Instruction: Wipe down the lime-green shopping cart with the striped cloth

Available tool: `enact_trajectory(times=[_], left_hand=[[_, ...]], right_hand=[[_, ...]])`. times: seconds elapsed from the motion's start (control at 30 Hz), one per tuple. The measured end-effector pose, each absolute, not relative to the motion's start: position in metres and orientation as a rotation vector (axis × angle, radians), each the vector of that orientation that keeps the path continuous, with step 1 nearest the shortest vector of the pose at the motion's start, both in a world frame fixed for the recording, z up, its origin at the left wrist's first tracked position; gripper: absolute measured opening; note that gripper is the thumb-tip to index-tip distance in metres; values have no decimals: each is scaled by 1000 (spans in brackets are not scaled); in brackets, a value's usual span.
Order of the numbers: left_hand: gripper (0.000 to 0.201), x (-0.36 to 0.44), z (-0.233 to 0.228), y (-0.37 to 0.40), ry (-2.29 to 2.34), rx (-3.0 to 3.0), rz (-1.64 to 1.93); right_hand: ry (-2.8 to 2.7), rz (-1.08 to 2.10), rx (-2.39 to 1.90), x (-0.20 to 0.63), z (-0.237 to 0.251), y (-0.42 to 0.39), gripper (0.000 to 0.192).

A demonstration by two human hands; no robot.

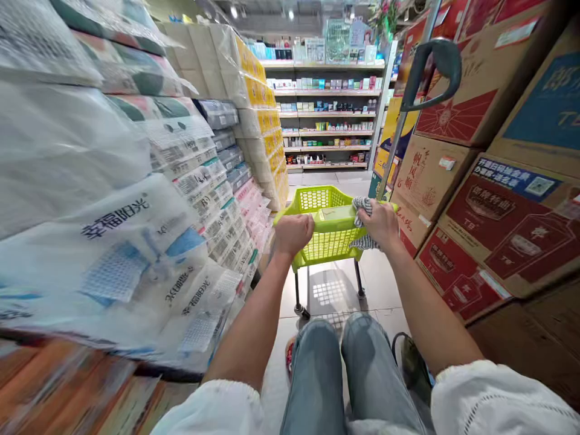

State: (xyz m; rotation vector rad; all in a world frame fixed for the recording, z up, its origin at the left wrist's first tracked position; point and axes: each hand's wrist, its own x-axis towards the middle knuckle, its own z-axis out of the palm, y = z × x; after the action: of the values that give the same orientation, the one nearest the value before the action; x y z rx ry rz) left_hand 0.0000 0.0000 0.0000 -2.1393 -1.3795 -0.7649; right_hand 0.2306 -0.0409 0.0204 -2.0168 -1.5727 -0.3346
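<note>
While the head view looks down a narrow shop aisle, both hands rest on the near rim of a lime-green trolley basket (327, 226) that stands on the tiled floor (330, 287) just ahead of the person's knees. The left hand (293, 233) is closed in a fist over the rim's left end, its fingers (296, 225) curled tightly together around the edge. The right hand (382, 223) grips the rim's right end, and its fingers wrap both the rim and a striped cloth (362, 208) bunched beneath the palm, with a fold hanging below the hand. The basket is an open plastic lattice on thin legs with small castors (302, 311); I judge it light and fairly stiff, easy to roll on the smooth tiles, and likely to swing or tip if pushed from one end only, so the two ends of the near rim look like the sound places to hold. The cloth looks soft and limp, and could slip between palm and plastic. Wrapped tissue packs (136, 241) are stacked along the left edge of the aisle, cardboard cartons (489, 217) along the right, and stocked shelves (326, 115) close the far end.
</note>
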Motion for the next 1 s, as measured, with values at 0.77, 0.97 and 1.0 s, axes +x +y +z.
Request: enact_trajectory(times=[0.77,0.97,1.0], left_hand=[[47,79,16,-1,-1394,-2330,-839],[44,91,14,0,-1418,-2274,-862],[43,93,13,0,-1419,-2260,-865]], right_hand=[[-1616,-479,-1868,252,6,-51,31],[-1524,-472,-1883,264,3,-47,31],[-1526,-482,-1882,254,3,-47,32]])
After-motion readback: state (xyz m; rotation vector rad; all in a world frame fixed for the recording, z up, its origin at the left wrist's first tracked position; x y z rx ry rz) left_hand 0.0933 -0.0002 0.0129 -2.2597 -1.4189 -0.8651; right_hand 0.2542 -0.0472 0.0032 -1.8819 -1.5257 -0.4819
